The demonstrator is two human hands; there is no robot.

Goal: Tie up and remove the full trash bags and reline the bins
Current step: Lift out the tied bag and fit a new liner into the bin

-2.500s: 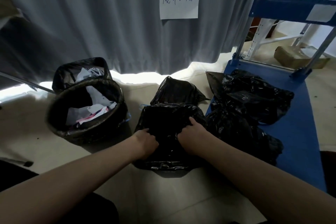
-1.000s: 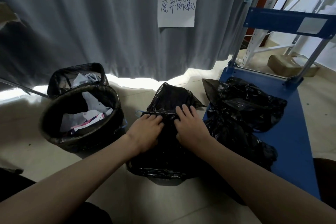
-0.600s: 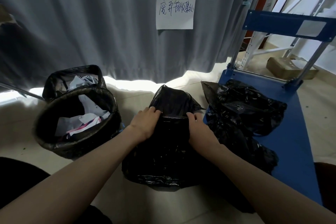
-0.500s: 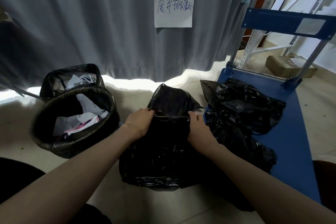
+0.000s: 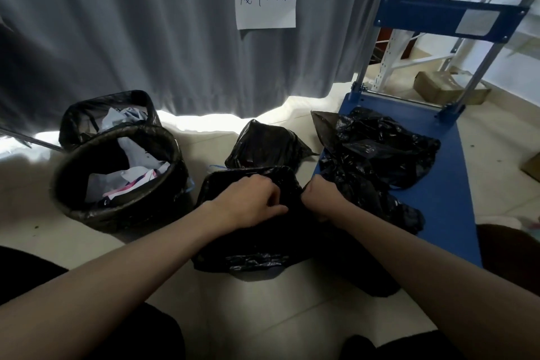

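Trash bag (image 5: 257,242) on floor; both hands, left (image 5: 251,202) and right (image 5: 320,196), now fisted on its bunched mouth, no longer spread flat; tying seemingly begun; bins (image 5: 117,172) unrelined.

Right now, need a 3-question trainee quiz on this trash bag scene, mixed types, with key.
1. True or false: the round bin has been emptied.
2. The loose black bags lie mostly on: A) the floor by the curtain B) the blue cart C) the round bin.
3. Fill in: the left hand and right hand both grip the black ____ on the floor.

Key: 1 false, paper inside; 2 B; 3 bag.
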